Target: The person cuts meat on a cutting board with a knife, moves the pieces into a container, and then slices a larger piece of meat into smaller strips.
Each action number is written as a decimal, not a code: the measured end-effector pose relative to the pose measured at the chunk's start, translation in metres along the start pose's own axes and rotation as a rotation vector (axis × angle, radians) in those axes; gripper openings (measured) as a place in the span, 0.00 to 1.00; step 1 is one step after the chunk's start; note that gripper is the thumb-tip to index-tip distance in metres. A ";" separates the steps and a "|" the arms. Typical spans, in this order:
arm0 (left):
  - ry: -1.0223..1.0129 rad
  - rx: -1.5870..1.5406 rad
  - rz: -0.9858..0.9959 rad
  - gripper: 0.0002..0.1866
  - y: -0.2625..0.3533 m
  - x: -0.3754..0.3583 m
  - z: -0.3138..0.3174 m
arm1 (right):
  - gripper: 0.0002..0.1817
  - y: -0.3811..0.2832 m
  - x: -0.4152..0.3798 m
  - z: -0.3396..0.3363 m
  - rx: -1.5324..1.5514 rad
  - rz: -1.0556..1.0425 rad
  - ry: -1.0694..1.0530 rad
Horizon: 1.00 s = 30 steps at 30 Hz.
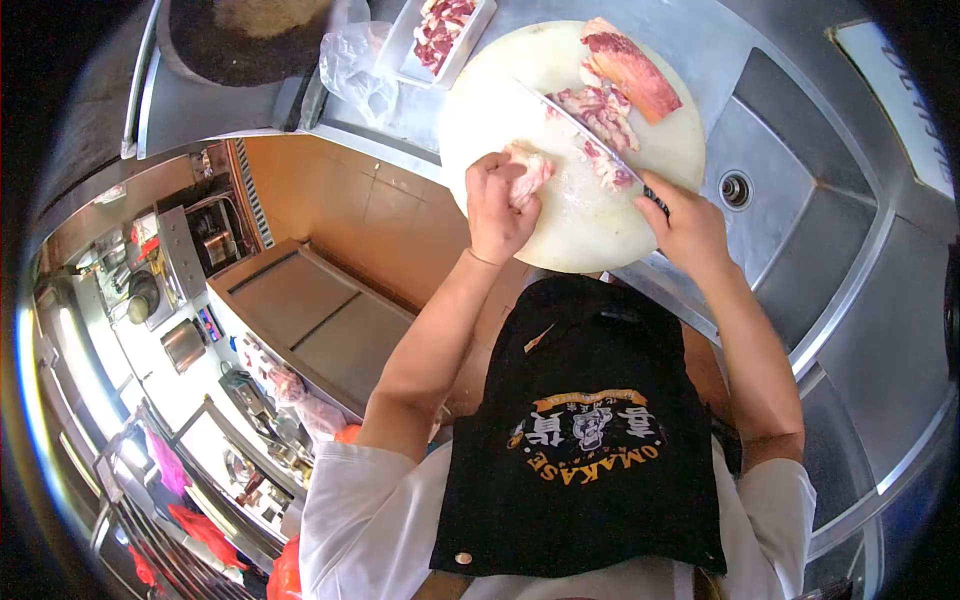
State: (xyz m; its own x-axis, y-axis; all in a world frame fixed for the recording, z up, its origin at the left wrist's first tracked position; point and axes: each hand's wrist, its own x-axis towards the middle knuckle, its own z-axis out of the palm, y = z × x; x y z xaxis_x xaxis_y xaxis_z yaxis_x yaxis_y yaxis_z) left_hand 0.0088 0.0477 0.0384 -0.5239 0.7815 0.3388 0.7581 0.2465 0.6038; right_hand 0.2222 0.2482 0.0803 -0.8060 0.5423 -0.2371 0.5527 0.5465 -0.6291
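On the left part of the round white cutting board (480,110), my left hand (500,210) is closed around a pale, fatty meat piece (530,172). My right hand (682,222) grips the dark handle of a knife (595,136), whose blade points up and left across the board. Small meat scraps (606,167) lie against the blade's lower side. Sliced marbled meat (600,112) is just beyond the blade, and a large red meat block (632,72) with a fatty edge rests at the board's upper right.
Beyond the board's upper left stands a white plastic tray (478,30) of cut meat, beside a clear plastic bag (358,75). A metal sink (770,190) with a drain is at the right. A large round pan (235,40) sits at the upper left.
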 end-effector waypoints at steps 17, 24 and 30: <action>-0.107 -0.005 0.179 0.17 -0.021 -0.002 0.016 | 0.24 -0.039 -0.086 -0.016 -0.038 -0.070 -0.113; -0.122 0.028 0.204 0.22 -0.020 -0.001 0.016 | 0.23 -0.046 -0.036 0.018 0.043 -0.108 -0.048; -0.108 0.030 0.185 0.19 -0.021 -0.001 0.019 | 0.22 -0.060 0.003 0.034 0.068 -0.067 -0.153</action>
State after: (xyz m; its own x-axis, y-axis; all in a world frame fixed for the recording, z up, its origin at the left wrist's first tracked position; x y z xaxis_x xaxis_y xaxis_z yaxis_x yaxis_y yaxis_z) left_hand 0.0009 0.0526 0.0113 -0.3312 0.8715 0.3616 0.8497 0.1089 0.5159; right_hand 0.1797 0.1955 0.0925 -0.8663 0.3998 -0.2993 0.4852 0.5313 -0.6945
